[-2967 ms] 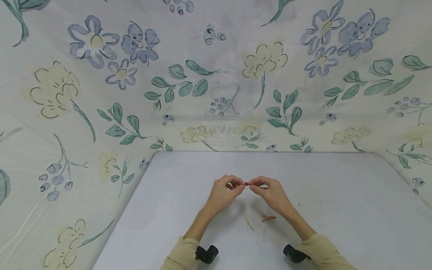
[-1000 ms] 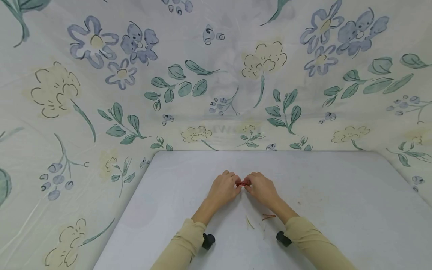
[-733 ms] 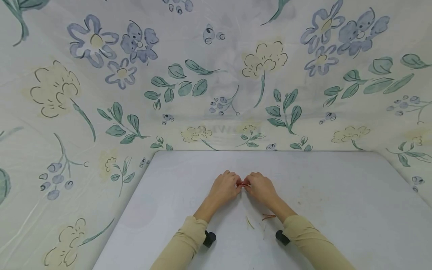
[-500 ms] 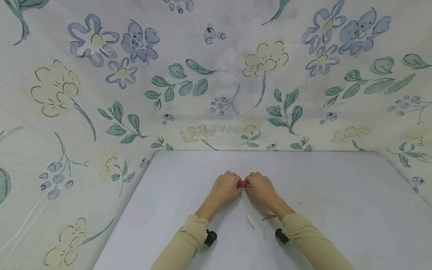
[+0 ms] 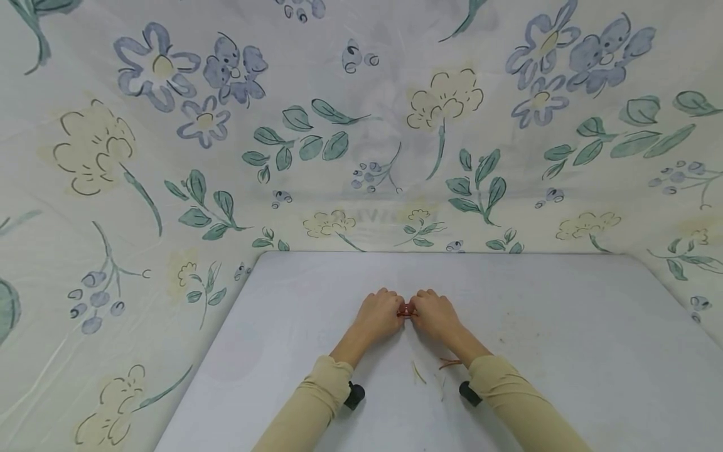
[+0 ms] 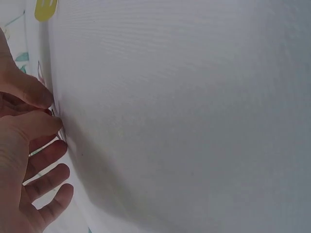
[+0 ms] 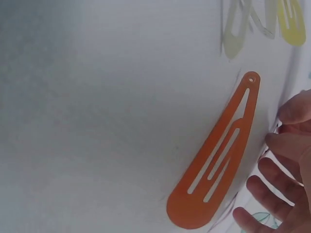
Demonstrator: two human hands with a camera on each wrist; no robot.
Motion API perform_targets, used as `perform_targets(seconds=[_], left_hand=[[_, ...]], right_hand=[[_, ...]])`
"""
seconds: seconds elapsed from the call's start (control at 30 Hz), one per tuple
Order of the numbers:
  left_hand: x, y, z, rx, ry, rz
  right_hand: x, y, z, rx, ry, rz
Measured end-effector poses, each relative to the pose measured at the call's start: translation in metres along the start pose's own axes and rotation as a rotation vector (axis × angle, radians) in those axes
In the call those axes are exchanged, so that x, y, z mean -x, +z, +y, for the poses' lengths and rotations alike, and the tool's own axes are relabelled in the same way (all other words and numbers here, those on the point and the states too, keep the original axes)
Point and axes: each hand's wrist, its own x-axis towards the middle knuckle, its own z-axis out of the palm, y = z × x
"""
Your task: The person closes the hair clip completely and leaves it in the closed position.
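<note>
In the head view a small red hair clip (image 5: 407,311) is held between my two hands over the middle of the white table. My left hand (image 5: 380,315) pinches its left end with thumb and fingertips. At the other end, the right hand (image 5: 435,314) pinches it the same way. Backs of both hands face the camera, hiding much of the clip. In the left wrist view the thumb and index of the left hand (image 6: 29,145) meet, other fingers spread loosely. The right wrist view shows the right hand (image 7: 286,165) pinching likewise.
An orange snap hair clip (image 7: 209,160) lies on the table near the right forearm. Beside it lie pale clips (image 7: 235,34) and a yellow clip (image 7: 291,22). Flowered cloth (image 5: 361,157) rises behind the table's back edge. Black wrist cameras (image 5: 354,397) sit beneath the sleeves.
Since three seconds ago, both hands have turned over the clip, backs toward the camera, and the forearms have shifted forward. Over the last second the clip has tilted slightly between the fingertips. Other clips stayed put.
</note>
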Motion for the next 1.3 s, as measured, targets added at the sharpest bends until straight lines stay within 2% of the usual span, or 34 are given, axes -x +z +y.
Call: perform_targets(seconds=[0.57,1.03,1.3], left_hand=[[-0.0029,0.0047,0.0010,-0.015,-0.015,-0.023],[0.0017,0.0019,0.0020,0.018,-0.015,-0.008],[0.0052,0.0027,0.0012,0.021,0.000,0.025]], right_hand=[[-0.0011,-0.0010,0.0012,0.027,0.022,-0.021],[0.0010,-0.0004,0.0022,0.015,0.028,-0.030],[0.0012,-0.0006,0.0023,-0.005,0.037,-0.033]])
